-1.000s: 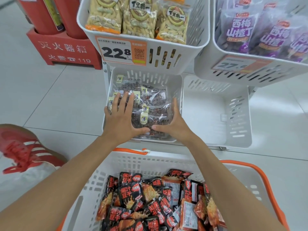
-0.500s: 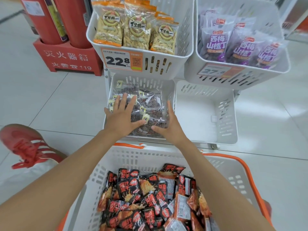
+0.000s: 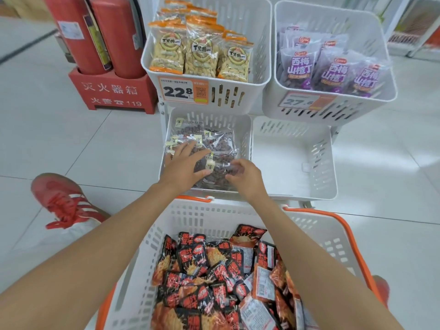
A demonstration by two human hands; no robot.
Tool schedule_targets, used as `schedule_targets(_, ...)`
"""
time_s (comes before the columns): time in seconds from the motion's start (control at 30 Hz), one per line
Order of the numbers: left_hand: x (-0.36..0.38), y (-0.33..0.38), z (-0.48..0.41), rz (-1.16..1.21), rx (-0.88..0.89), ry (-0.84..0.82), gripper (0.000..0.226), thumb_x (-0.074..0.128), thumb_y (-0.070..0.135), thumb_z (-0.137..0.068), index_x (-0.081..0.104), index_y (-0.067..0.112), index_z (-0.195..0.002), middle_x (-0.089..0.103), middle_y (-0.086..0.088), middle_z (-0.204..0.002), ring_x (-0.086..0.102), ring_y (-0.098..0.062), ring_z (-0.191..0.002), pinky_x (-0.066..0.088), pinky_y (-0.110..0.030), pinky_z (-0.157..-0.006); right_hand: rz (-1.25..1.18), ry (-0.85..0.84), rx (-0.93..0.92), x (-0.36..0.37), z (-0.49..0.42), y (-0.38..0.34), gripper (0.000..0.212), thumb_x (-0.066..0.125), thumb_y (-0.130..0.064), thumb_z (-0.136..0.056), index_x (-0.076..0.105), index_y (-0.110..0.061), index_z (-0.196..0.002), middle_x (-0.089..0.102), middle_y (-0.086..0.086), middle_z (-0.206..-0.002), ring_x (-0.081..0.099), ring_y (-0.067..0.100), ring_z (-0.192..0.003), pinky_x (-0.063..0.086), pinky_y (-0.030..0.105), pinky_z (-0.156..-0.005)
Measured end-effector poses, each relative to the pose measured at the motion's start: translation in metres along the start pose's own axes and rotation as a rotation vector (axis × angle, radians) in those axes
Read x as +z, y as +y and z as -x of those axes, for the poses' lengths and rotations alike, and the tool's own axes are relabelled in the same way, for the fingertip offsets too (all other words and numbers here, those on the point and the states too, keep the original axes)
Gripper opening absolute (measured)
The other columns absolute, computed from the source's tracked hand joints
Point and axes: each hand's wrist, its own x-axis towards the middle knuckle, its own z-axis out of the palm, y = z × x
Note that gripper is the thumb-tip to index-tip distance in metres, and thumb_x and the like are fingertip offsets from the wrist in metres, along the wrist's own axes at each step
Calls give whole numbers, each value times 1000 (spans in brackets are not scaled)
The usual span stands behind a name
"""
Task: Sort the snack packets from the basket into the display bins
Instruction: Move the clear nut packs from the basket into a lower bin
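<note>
A white basket (image 3: 190, 217) with orange handles sits in front of me and holds several red-and-black snack packets (image 3: 214, 270). Beyond it, the lower left display bin (image 3: 209, 117) holds clear packets of dark snacks (image 3: 221, 144) with small yellow labels. My left hand (image 3: 185, 163) lies on those clear packets with its fingers spread and straight. My right hand (image 3: 245, 177) hovers over the near right part of the same pile. Its fingers are loosely curled, and I see nothing gripped in them. The lower right bin (image 3: 292, 163) is bare inside.
The upper left bin holds peanut bags (image 3: 200, 58) behind a 22.8 price tag; the upper right bin holds purple packets (image 3: 331, 72). Red fire extinguishers (image 3: 114, 36) stand in a red box (image 3: 112, 91) at the left. My red shoe (image 3: 64, 201) rests on the tiled floor.
My right hand has pulled back from the side of the clear packets and its fingers have curled. My left hand stays flat on the pile. The view has tilted up slightly.
</note>
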Motion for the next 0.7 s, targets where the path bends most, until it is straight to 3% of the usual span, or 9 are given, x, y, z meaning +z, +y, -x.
schedule_targets(0.13,12,2,-10,28,12,142,36,62,46,-92,61,40,-128,35,8,-155,14,-16,-149,10,-63,-114,95,25,-106,6,-18,1,33,77,-15,-82,64,-10,-112,64,4,-108,59,15,-88,49,27,-87)
schedule_targets(0.23,26,4,-16,-24,-16,248,24,63,37,-94,67,35,-117,50,10,-140,25,-15,-143,11,-61,-112,122,44,-114,14,-27,13,28,77,-19,-82,61,-13,-105,60,1,-102,56,14,-85,50,32,-84)
schedule_targets(0.33,42,1,-19,-59,-38,336,22,64,36,-92,68,33,-113,58,7,-130,36,-19,-138,10,-63,-112,91,129,-78,19,-27,24,47,79,-28,-80,53,-15,-117,49,-2,-111,52,15,-99,45,29,-89)
schedule_targets(0.43,46,1,-18,-42,-37,353,22,65,34,-92,68,31,-113,57,4,-131,37,-22,-138,6,-64,-113,-29,100,5,18,-25,28,75,79,-32,-80,36,-20,-141,47,3,-126,53,16,-108,44,27,-91)
schedule_targets(0.6,38,-1,-10,-4,-2,334,28,63,39,-93,63,33,-120,49,4,-139,31,-19,-141,3,-61,-115,-184,14,126,11,-22,31,84,82,-32,-77,32,-26,-145,52,0,-120,61,21,-103,55,44,-89)
schedule_targets(0.7,32,-1,-5,20,0,325,37,62,44,-92,59,34,-128,47,6,-141,29,-17,-141,6,-61,-116,-221,-4,143,4,-13,30,85,82,-23,-78,31,-23,-146,49,1,-126,60,19,-103,55,36,-85)
